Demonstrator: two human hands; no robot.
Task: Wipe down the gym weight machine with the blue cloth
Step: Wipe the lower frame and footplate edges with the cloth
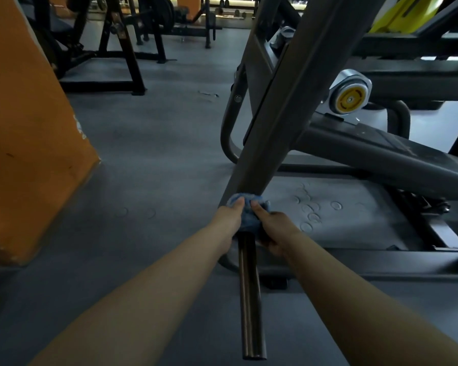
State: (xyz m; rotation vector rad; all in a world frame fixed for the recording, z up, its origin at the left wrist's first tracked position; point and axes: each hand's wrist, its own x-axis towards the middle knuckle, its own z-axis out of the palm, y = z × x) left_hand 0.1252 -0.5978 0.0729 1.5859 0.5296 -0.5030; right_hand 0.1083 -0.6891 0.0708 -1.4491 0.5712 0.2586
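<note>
The weight machine's grey slanted beam [283, 101] runs from the top right down to the centre, where a shiny metal weight peg [250, 299] sticks out toward me. A blue cloth [247, 215] is wrapped round the joint where the peg meets the beam. My left hand [229, 223] grips the cloth from the left, thumb on top. My right hand [274, 231] grips it from the right, thumb pressed into the cloth. The fingers of both hands are hidden under the peg.
An orange pillar [29, 128] stands at the left. The machine's dark frame, a silver pivot with a yellow cap [351, 97] and a base rail [381, 262] fill the right side. Black racks [111, 48] stand at the back on the grey rubber floor.
</note>
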